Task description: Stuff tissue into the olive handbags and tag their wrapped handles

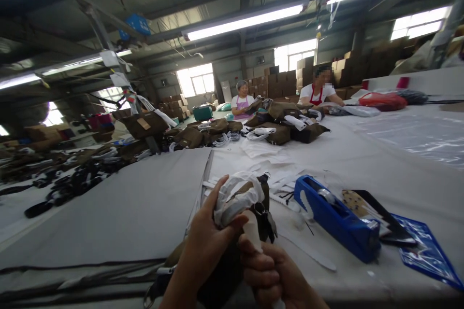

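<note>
My left hand (206, 246) grips the top of a dark bag strap part wrapped in white paper (237, 198), thumb pressed against the wrap. My right hand (270, 273) is closed in a fist around the lower end of the same white-wrapped piece. A metal clasp (261, 210) hangs beside the wrap. The dark bag (221, 280) itself lies under both hands at the table's near edge.
A blue tape dispenser (335, 217) sits just right of my hands, with a dark tray (377, 212) and blue sheet (427, 256) beyond. Olive bags (282, 123) pile mid-table. Two people sit at the far end. Black straps (65, 188) lie at left.
</note>
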Motion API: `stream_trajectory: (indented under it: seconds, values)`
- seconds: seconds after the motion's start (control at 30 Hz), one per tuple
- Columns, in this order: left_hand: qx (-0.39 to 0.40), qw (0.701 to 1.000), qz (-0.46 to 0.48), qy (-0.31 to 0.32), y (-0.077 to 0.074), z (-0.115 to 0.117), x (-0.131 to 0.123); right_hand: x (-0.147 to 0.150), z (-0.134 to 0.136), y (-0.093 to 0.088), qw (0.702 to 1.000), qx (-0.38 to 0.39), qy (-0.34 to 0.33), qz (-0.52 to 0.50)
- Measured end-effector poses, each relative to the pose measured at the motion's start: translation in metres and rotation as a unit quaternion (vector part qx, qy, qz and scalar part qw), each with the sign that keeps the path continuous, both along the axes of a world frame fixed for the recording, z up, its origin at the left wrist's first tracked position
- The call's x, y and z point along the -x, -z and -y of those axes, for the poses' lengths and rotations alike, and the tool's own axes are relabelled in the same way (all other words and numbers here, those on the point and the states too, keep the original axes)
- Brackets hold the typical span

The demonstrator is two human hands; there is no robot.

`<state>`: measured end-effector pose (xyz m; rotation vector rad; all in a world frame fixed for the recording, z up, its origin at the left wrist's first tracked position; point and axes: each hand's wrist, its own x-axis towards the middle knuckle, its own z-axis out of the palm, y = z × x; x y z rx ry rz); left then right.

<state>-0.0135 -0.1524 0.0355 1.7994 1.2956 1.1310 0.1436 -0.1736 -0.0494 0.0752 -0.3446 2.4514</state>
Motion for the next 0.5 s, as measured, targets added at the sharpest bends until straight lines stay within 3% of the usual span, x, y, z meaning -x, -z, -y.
stream_trajectory:
  seconds: [0.07, 0.13, 0.2, 0.27, 0.37, 0.43, 0.5]
  values:
    - [0.010, 1.000, -0.011, 0.009, -0.001, 0.002, 0.002, 0.008, 0.003, 0.001, 0.999, -0.009, 0.002, 0.039]
    - [-0.004, 1.000, -0.022, -0.015, -0.001, 0.003, 0.003, 0.014, 0.005, 0.001, 0.987, -0.039, 0.112, 0.109]
    - [-0.027, 0.999, -0.018, -0.043, -0.001, 0.003, 0.004, 0.016, 0.007, 0.000, 0.929, -0.099, 0.288, 0.211]
    - [-0.041, 0.998, -0.009, -0.056, -0.003, 0.002, 0.004, 0.013, 0.009, -0.001, 0.838, -0.173, 0.401, 0.326]
    - [-0.061, 0.996, -0.001, -0.064, -0.011, -0.003, 0.002, 0.004, 0.009, -0.007, 0.745, -0.254, 0.425, 0.447]
    - [-0.095, 0.993, -0.004, -0.076, -0.018, -0.007, 0.001, -0.002, 0.008, -0.012, 0.727, -0.267, 0.425, 0.468]
    - [-0.130, 0.988, -0.008, -0.083, -0.024, -0.008, 0.000, -0.006, 0.007, -0.017, 0.736, -0.253, 0.421, 0.466]
